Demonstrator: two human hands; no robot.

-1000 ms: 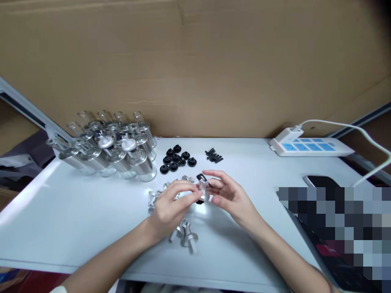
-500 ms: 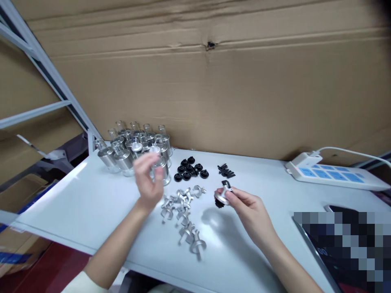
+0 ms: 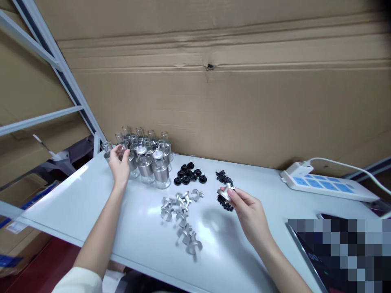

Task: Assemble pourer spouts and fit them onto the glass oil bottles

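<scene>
My left hand (image 3: 119, 169) has its fingers curled round the neck of a glass bottle (image 3: 132, 166) in the front row of the group at the left. My right hand (image 3: 249, 207) pinches a silver pourer top (image 3: 226, 193), with a black spout on it and black ribbed rubber showing below. Beside the left hand stand two bottles with silver tops fitted, one bottle (image 3: 145, 167) and another bottle (image 3: 161, 173). Loose silver pourer tops (image 3: 183, 213) lie between my hands. Behind them are black rubber stoppers (image 3: 186, 176) and small black spouts (image 3: 222, 177).
A cardboard wall (image 3: 207, 110) closes the back of the white table (image 3: 137, 236). On the right are a white power strip (image 3: 324, 183) with a plugged-in cable and a dark-screened device (image 3: 308, 252), partly blurred out. A metal frame (image 3: 61, 73) rises at the left.
My left hand has moved left from the capped bottles to the neck of another bottle and closed on it. The right hand still holds the pourer top. The view has tilted slightly up.
</scene>
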